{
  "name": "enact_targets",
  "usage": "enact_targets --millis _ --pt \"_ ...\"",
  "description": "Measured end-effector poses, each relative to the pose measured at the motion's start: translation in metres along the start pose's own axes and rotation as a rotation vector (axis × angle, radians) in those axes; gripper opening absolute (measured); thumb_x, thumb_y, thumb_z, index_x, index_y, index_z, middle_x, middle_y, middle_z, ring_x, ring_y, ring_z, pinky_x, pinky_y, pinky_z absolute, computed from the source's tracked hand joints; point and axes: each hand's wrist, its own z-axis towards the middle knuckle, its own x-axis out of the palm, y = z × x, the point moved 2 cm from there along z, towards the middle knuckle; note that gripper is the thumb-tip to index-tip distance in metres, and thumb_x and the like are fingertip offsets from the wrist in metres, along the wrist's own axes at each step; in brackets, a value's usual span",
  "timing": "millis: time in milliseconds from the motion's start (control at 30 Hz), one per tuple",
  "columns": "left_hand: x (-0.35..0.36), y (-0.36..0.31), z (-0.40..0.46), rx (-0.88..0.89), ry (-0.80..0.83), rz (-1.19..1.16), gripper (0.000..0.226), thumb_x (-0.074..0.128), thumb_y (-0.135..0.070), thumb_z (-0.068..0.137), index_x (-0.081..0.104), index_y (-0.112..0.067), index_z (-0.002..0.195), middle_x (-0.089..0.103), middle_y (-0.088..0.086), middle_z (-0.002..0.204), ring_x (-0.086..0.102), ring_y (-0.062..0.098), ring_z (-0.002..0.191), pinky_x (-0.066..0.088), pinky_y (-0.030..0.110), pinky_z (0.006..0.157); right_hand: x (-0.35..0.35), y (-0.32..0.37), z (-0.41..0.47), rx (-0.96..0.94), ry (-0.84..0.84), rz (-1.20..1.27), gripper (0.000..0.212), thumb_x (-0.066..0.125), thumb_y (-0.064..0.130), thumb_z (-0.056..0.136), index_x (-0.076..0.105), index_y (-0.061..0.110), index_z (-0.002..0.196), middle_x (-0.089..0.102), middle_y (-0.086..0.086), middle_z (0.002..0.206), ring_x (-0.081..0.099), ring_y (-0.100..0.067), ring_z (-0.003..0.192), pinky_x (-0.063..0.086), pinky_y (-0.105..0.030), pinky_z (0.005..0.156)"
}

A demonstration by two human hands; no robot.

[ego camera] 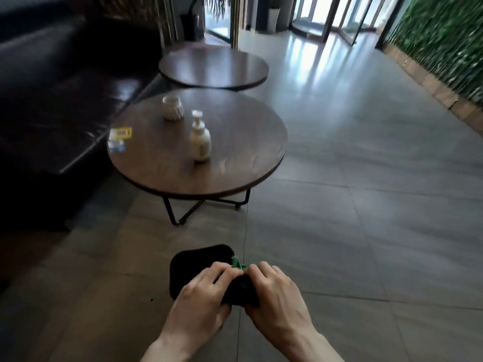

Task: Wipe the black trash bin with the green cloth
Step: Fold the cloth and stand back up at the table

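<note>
Now: the person leans over the floor (366,218), and both hands bunch the green cloth (237,263) right above the black trash bin (194,262); wiping seems about to begin.
Left hand (206,291): closed, with the fingers curled round the left end of the cloth.
Right hand (277,291): closed the same way round the right end of the cloth.
Cloth: wadded between the two hands and mostly dark in shadow. One bright green fold pokes out on the far side, between the fingertips.
Bin: stands on the floor tiles close to the person, on the near side of the nearer round table (235,131). From above it shows as a rounded black square, and the hands cover its near right part.
Key relation: the bin lies straight below the hands, reaching a little left and far of them. The left hand is over its bulk and the right hand over its right edge. No long axis shows from this angle, and whether the cloth touches the bin cannot be told.
Next move: probably a short press down and a sweep to the far left.
Nearby: a pump bottle (200,139) and a jar (172,108) stand on the table.
</note>
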Motion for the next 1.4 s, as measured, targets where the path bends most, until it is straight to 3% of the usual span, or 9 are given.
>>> enact_targets --millis 133,267,433,567,933,1133,1300,1400 --pt "-0.065 -0.050 0.039 0.046 -0.075 -0.018 0.063 0.064 -0.017 0.069 0.053 -0.039 0.127 0.055 -0.020 0.125 0.059 0.009 0.116 0.053 0.029 0.093 -0.087 0.001 0.011 -0.010 -0.099 0.005 0.027 0.061 0.027 0.088 0.054 0.025 0.114 0.057 0.005 0.112 0.055 -0.023 0.104 0.048 -0.035 0.080" --pt "-0.115 -0.087 0.069 0.081 -0.135 -0.006 0.060 0.068 -0.016 0.073 0.053 -0.040 0.126 0.054 -0.023 0.125 0.060 0.007 0.114 0.051 0.026 0.094 -0.153 0.006 0.019 -0.022 -0.194 0.010 0.025 0.063 0.030 0.090 0.053 0.024 0.112 0.058 0.003 0.108 0.057 -0.023 0.100 0.047 -0.034 0.076" --pt "-0.148 -0.106 0.078 0.067 -0.165 -0.003 0.059 0.073 -0.018 0.077 0.053 -0.039 0.129 0.055 -0.020 0.125 0.062 0.009 0.112 0.051 0.028 0.094 -0.192 0.012 0.027 -0.041 -0.212 -0.003 0.039 0.074 0.044 0.084 0.055 0.022 0.110 0.060 0.002 0.104 0.059 -0.023 0.095 0.040 -0.031 0.070" --pt "-0.166 -0.105 0.082 0.030 -0.175 0.007 0.057 0.073 -0.017 0.078 0.054 -0.039 0.126 0.056 -0.019 0.124 0.062 0.011 0.112 0.052 0.034 0.094 -0.203 0.025 0.037 -0.059 -0.203 -0.021 0.040 0.077 0.042 0.083 0.056 0.020 0.109 0.061 0.000 0.103 0.061 -0.025 0.092 0.043 -0.033 0.069" --pt "-0.206 -0.032 0.148 0.035 -0.143 0.120 0.047 0.069 -0.030 0.086 0.049 -0.036 0.128 0.056 -0.015 0.119 0.061 0.014 0.109 0.054 0.039 0.085 -0.209 0.050 0.134 -0.075 -0.179 -0.069 0.038 0.076 0.040 0.082 0.055 0.021 0.107 0.060 0.002 0.103 0.059 -0.024 0.095 0.040 -0.031 0.068" --pt "-0.222 0.020 0.211 0.089 -0.116 0.130 0.047 0.067 -0.021 0.086 0.051 -0.031 0.129 0.058 -0.009 0.120 0.061 0.019 0.109 0.054 0.040 0.086 -0.209 0.052 0.208 -0.013 -0.172 -0.076 0.036 0.073 0.034 0.084 0.055 0.024 0.113 0.059 0.006 0.105 0.058 -0.022 0.097 0.040 -0.029 0.069" --pt "-0.219 0.058 0.264 0.140 -0.128 0.170 0.037 0.069 -0.016 0.084 0.060 -0.024 0.119 0.064 -0.002 0.111 0.065 0.023 0.094 0.055 0.042 0.079 -0.195 0.041 0.263 0.046 -0.210 -0.061 0.034 0.076 0.036 0.084 0.060 0.020 0.109 0.062 0.002 0.099 0.059 -0.024 0.088 0.050 -0.037 0.067" --pt "-0.206 0.071 0.291 0.131 -0.096 0.168 0.037 0.069 -0.013 0.082 0.062 -0.021 0.117 0.066 -0.002 0.110 0.065 0.023 0.090 0.055 0.042 0.077 -0.187 0.025 0.289 0.081 -0.166 -0.070 0.037 0.075 0.037 0.085 0.060 0.023 0.116 0.060 0.004 0.102 0.059 -0.023 0.093 0.051 -0.037 0.069"
